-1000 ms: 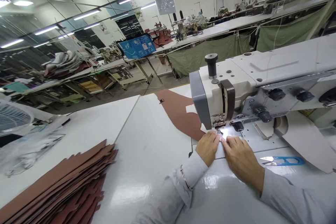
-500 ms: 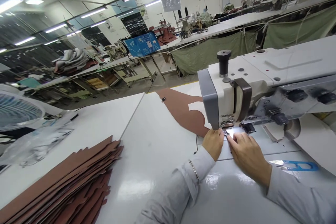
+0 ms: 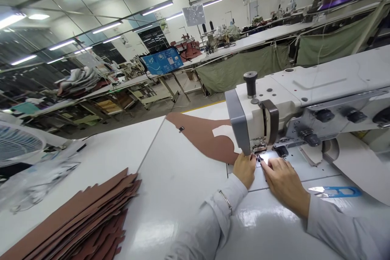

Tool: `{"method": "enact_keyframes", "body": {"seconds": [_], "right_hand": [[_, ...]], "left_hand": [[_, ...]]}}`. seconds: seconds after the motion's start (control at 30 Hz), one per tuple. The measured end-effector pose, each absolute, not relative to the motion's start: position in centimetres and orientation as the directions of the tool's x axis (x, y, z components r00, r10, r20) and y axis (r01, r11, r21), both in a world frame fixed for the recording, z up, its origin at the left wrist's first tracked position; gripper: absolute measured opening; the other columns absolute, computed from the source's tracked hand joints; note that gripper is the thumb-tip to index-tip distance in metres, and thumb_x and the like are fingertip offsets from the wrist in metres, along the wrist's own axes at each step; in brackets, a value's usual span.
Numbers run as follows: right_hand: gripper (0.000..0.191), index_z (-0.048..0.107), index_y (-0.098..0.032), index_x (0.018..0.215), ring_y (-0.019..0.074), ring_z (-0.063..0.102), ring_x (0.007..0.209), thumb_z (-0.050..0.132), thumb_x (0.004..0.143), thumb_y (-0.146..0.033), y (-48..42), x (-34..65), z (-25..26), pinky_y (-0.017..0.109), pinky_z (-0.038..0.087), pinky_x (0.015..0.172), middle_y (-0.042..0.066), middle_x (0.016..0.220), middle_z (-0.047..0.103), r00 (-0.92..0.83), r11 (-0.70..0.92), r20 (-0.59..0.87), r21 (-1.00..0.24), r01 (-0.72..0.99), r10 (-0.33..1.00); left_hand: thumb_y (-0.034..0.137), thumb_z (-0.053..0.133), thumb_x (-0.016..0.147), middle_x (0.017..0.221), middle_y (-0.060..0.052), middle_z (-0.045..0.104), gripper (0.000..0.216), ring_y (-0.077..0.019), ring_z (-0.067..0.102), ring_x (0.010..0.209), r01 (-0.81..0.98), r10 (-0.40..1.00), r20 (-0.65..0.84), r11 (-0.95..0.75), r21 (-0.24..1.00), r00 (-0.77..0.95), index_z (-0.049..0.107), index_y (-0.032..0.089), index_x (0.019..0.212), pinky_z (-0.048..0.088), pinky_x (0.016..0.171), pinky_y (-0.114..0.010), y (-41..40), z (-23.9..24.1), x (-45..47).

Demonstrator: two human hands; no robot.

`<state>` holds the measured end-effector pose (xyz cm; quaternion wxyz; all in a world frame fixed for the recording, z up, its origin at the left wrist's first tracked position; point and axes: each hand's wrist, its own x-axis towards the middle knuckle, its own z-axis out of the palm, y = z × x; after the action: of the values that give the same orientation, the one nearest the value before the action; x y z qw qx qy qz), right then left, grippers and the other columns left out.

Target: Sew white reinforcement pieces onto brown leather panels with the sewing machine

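Observation:
Beneath the head of a white sewing machine (image 3: pixel 243 122), a brown leather-like panel (image 3: pixel 201 136) with a curved cutout lies flat on the white table. My left hand (image 3: pixel 245 170) is closed at the panel's right end, just left of the presser foot (image 3: pixel 259 148); its fingertips are partly hidden by the machine head. My right hand (image 3: pixel 284 180) lies just right of the foot, fingers bent together, its index fingertip at a small dark piece (image 3: pixel 258 159) under the lamp light. What its fingers pinch, if anything, is hidden. A small dark tab (image 3: pixel 181 129) sits on the panel's left edge.
Blue-handled thread snips (image 3: pixel 338 191) lie right of my right hand. A stack of brown cut panels (image 3: pixel 82 215) fills the lower left. A fan (image 3: pixel 20 142) and clear plastic bags (image 3: pixel 45 174) stand at the far left. Behind are more worktables and a blue bag (image 3: pixel 163 61).
The brown panel has shifted slightly left relative to the machine. Both hands stay close to the presser foot with little movement. The camera view has tilted a little.

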<state>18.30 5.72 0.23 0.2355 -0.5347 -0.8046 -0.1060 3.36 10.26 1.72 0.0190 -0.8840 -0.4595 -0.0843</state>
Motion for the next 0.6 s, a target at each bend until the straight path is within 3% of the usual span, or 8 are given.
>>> {"method": "enact_keyframes", "body": {"seconds": [0.27, 0.43, 0.5, 0.6], "right_hand": [[0.018, 0.058, -0.017, 0.093, 0.0187, 0.039, 0.08, 0.043, 0.085, -0.014, 5.7, 17.8, 0.9, 0.031, 0.028, 0.073, 0.006, 0.083, 0.048, -0.262, 0.366, 0.43, -0.179, 0.913, 0.864], [0.016, 0.057, -0.016, 0.086, 0.0181, 0.038, 0.08, 0.041, 0.085, -0.013, 5.9, 17.9, 0.8, 0.03, 0.028, 0.072, 0.006, 0.082, 0.047, -0.246, 0.375, 0.436, -0.237, 0.896, 0.865], [0.015, 0.056, -0.016, 0.083, 0.0177, 0.038, 0.08, 0.041, 0.085, -0.011, 5.9, 17.8, 0.8, 0.03, 0.027, 0.071, 0.005, 0.081, 0.046, -0.243, 0.375, 0.436, -0.247, 0.893, 0.866], [0.014, 0.054, -0.016, 0.08, 0.0177, 0.038, 0.079, 0.042, 0.084, -0.011, 5.9, 17.8, 0.7, 0.03, 0.027, 0.07, 0.005, 0.081, 0.046, -0.24, 0.376, 0.445, -0.246, 0.893, 0.862]], "left_hand": [[0.0, 0.038, 0.072, 0.103, -0.011, 0.058, 0.042, -0.0237, 0.053, 0.1, 0.818, 0.815, 0.137, -0.573, 0.046, 0.563, 0.054, 0.014, 0.108, 0.044, 0.086, -0.037, 10.3, 2.2, 2.7], [0.008, 0.053, 0.065, 0.119, -0.015, 0.053, 0.053, -0.0318, 0.043, 0.115, 0.837, 0.839, 0.027, -0.541, -0.084, 0.544, 0.05, 0.014, 0.117, 0.025, 0.1, -0.054, 10.5, 4.5, 1.6], [0.007, 0.052, 0.068, 0.118, -0.017, 0.054, 0.043, -0.0339, 0.043, 0.115, 0.854, 0.87, -0.056, -0.493, -0.166, 0.491, 0.057, 0.012, 0.11, 0.024, 0.099, -0.057, 11.3, 5.3, 1.4], [0.008, 0.044, 0.078, 0.101, -0.018, 0.062, 0.024, -0.0324, 0.049, 0.109, 0.871, 0.893, -0.149, -0.447, -0.202, 0.424, 0.066, 0.01, 0.088, 0.036, 0.091, -0.049, 13.3, 5.7, 1.4]]}}
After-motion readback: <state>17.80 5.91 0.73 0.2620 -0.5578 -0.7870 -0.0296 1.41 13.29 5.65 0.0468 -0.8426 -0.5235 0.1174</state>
